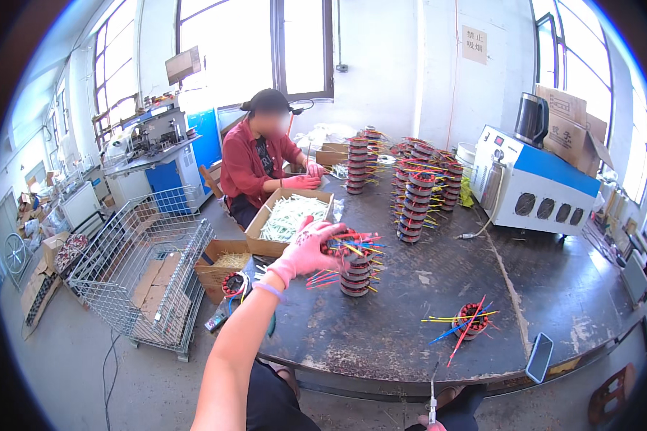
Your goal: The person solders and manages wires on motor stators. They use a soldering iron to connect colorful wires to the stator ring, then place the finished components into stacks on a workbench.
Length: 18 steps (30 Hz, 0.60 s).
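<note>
My left hand [310, 250], in a pink glove, is closed round a wound motor stator [336, 246] with red, blue and yellow leads. It is at the top of a short stack of stators [355, 281]; whether it rests on the stack or is just off it I cannot tell. My right hand [436, 427] barely shows at the lower edge, its fingers round a thin metal-tipped tool [433, 404] pointing up; its exact kind is unclear. A single stator [471, 321] lies on the dark table [410, 316], with red, yellow and blue sleeved wires across it.
Taller stator stacks [415, 208] stand farther back. A box of pale sleeves [291, 219] sits beyond my left hand, near a seated co-worker [262, 154] in red. A phone [540, 357] lies at the front edge. A white-blue machine [528, 187] stands right, a wire cage [147, 269] left.
</note>
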Each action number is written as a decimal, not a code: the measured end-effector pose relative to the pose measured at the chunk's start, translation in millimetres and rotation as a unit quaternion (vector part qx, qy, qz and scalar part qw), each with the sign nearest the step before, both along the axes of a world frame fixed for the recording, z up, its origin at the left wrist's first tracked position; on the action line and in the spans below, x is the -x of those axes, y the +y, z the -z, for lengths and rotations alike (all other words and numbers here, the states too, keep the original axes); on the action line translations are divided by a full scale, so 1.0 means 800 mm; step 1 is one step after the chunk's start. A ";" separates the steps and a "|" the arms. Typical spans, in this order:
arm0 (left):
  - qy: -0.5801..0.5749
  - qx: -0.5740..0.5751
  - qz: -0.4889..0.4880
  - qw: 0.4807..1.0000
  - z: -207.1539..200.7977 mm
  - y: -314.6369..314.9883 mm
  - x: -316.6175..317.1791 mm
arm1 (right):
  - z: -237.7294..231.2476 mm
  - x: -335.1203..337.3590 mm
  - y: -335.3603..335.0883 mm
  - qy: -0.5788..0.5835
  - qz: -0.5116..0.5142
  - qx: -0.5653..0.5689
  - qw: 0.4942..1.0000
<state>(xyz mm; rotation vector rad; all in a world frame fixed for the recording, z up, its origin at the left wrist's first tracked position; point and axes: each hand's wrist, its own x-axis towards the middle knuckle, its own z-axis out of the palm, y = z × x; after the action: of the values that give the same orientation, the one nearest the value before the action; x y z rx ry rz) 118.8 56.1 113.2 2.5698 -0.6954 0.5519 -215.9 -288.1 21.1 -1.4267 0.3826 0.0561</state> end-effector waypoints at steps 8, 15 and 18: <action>0.065 0.053 -0.022 0.996 0.004 -0.038 -0.059 | 0.000 -0.002 -0.011 0.023 0.029 -0.030 0.999; 0.023 -0.007 -0.049 0.998 0.029 -0.040 -0.076 | -0.005 -0.005 -0.013 0.029 0.018 -0.012 0.999; 0.051 -0.011 -0.016 0.999 0.017 -0.050 -0.068 | -0.007 -0.005 -0.016 0.031 0.023 -0.009 0.999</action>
<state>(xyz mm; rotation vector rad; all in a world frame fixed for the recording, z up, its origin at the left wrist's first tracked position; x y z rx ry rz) 173.5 15.9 99.6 2.6121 -0.6306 0.4229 -212.2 -300.8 27.1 -1.4012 0.4648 0.0670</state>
